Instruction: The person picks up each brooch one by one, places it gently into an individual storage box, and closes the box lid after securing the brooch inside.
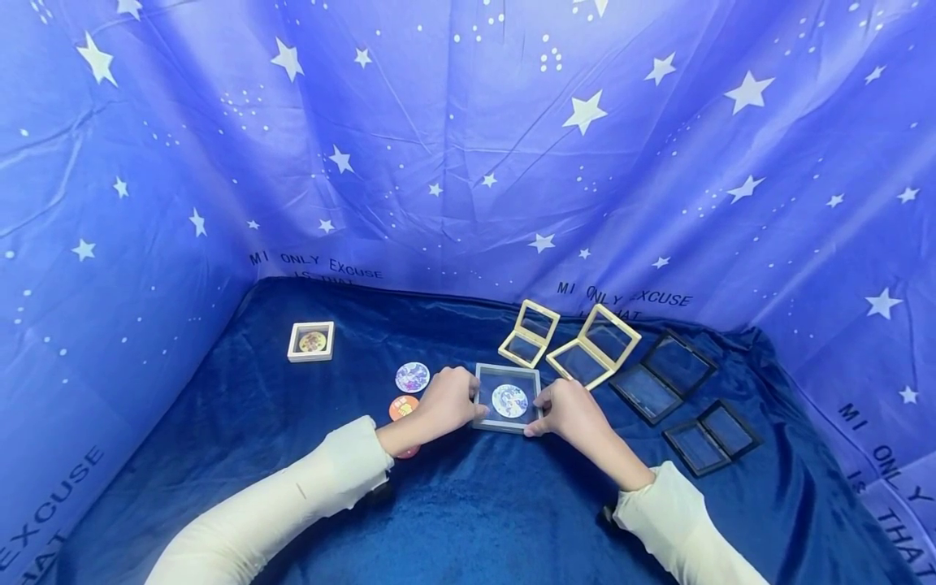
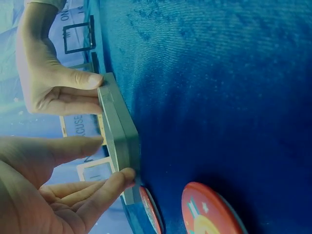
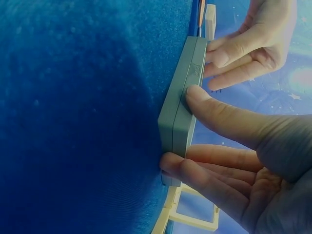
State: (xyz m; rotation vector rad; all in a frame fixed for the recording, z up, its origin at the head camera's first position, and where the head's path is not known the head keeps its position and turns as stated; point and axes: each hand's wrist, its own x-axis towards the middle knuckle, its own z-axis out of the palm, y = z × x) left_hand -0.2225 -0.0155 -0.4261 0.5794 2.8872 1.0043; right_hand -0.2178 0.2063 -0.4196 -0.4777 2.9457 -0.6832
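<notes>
A grey square display case [image 1: 504, 426] lies closed on the blue cloth, with a round blue-and-white badge [image 1: 509, 400] seen through its clear window. My left hand [image 1: 448, 398] holds the case at its left side, thumb and fingers bent around the edge. On the opposite side my right hand [image 1: 574, 410] grips it; in the right wrist view, thumb and fingertips touch the rim of the case [image 3: 183, 107]. Beside my left hand lie a purple-and-white badge [image 1: 413, 377] and an orange badge [image 1: 403, 407]. A red badge [image 1: 408, 452] is mostly hidden under the left wrist.
A small cream case [image 1: 310, 356] with a yellowish badge stands at the far left. Behind and right of my right hand are two open cream cases [image 1: 522, 358] [image 1: 582, 380] and two open black cases [image 1: 651, 420] [image 1: 698, 471]. Starry curtains [image 1: 468, 162] enclose the back and sides.
</notes>
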